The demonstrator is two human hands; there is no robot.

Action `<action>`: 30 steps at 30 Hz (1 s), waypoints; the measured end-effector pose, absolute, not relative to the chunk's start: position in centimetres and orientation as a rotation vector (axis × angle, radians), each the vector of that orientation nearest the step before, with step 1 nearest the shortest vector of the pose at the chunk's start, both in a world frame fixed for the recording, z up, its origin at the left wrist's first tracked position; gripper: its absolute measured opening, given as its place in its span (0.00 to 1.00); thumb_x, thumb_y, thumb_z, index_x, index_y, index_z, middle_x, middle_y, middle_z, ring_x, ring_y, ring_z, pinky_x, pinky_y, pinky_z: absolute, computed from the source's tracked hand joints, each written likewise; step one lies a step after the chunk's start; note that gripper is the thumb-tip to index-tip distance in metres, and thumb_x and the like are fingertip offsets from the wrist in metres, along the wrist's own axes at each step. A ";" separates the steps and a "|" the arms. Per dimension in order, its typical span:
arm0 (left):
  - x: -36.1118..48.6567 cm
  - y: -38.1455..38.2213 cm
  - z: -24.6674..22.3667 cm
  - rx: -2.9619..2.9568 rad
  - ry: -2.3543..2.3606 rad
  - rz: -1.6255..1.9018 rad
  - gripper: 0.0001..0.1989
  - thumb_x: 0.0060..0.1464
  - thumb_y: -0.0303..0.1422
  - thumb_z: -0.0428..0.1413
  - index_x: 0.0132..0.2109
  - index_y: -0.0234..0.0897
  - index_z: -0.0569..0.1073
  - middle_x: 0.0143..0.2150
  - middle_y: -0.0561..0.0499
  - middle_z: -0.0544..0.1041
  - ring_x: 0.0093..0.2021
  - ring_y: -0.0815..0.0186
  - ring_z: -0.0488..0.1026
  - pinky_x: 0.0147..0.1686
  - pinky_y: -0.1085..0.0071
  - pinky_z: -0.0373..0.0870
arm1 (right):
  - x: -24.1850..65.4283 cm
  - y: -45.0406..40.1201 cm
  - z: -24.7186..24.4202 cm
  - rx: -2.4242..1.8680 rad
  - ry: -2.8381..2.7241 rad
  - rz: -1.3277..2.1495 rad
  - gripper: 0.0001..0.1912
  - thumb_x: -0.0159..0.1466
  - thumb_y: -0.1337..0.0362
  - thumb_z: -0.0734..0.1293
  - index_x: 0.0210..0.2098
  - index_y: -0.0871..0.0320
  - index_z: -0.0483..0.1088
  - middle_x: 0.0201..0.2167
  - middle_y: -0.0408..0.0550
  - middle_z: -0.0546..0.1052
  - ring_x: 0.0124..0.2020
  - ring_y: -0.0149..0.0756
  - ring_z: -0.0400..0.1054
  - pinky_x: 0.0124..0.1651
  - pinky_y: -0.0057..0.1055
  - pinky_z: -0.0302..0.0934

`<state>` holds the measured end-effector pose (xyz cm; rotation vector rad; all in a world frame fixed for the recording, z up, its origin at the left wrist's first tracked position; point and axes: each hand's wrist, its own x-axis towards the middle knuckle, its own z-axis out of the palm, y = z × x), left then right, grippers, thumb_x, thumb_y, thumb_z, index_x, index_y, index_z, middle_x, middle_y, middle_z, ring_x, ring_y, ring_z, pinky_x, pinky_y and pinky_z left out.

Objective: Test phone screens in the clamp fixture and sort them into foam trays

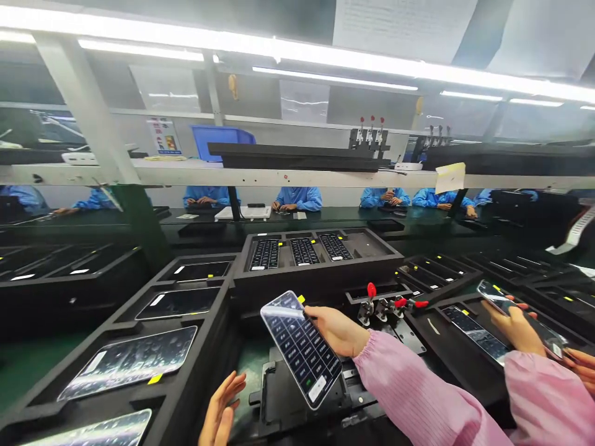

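Observation:
My right hand [337,329], in a pink sleeve, grips the upper right edge of a phone [304,353] with a lit grid of icons and a yellow tab. The phone is tilted above a black fixture [283,396]. My left hand [223,409] is at the bottom, left of the fixture, its fingers apart and nothing in them. Beside it on the left, a black foam tray [186,365] holds several phones lying face up in its slots. Behind the held phone, a raised foam tray [302,272] carries 3 phones with lit screens.
Red-tipped toggle clamps [370,291] stand right of the held phone. At the right, a co-worker's hand [518,328] holds another phone [497,298] above a foam tray. A shelf [279,178] crosses ahead; people in blue sit beyond it.

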<state>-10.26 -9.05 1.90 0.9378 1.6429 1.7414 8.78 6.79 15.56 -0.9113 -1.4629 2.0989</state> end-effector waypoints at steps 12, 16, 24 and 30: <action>-10.7 -7.7 1.1 0.948 1.697 1.656 0.25 0.53 0.52 0.47 0.53 0.44 0.66 0.52 0.48 0.72 0.53 0.56 0.68 0.53 0.58 0.63 | 36.3 7.6 14.4 -1.138 -1.603 0.360 0.27 0.64 0.60 0.40 0.15 0.56 0.58 0.23 0.40 0.69 0.32 0.30 0.68 0.37 0.37 0.60; -11.2 -6.8 0.2 1.058 1.657 1.564 0.22 0.55 0.49 0.46 0.53 0.45 0.66 0.53 0.49 0.71 0.55 0.57 0.66 0.57 0.57 0.59 | 45.9 11.8 13.1 -1.149 -1.719 -0.043 0.28 0.63 0.58 0.41 0.13 0.55 0.57 0.21 0.37 0.69 0.27 0.24 0.66 0.38 0.31 0.59; -10.8 -3.7 1.0 1.353 1.666 1.218 0.20 0.55 0.47 0.48 0.48 0.42 0.72 0.52 0.49 0.74 0.54 0.58 0.67 0.56 0.61 0.61 | 25.3 9.5 13.7 -1.222 -2.250 0.503 0.27 0.64 0.56 0.49 0.18 0.57 0.68 0.20 0.38 0.70 0.28 0.28 0.65 0.30 0.25 0.55; -10.4 -1.7 2.2 1.462 1.615 1.104 0.17 0.54 0.46 0.49 0.41 0.42 0.77 0.42 0.50 0.79 0.43 0.60 0.74 0.45 0.68 0.67 | 6.5 7.1 9.3 -1.094 -2.552 0.953 0.16 0.60 0.59 0.61 0.20 0.58 0.72 0.18 0.40 0.70 0.24 0.28 0.64 0.29 0.24 0.53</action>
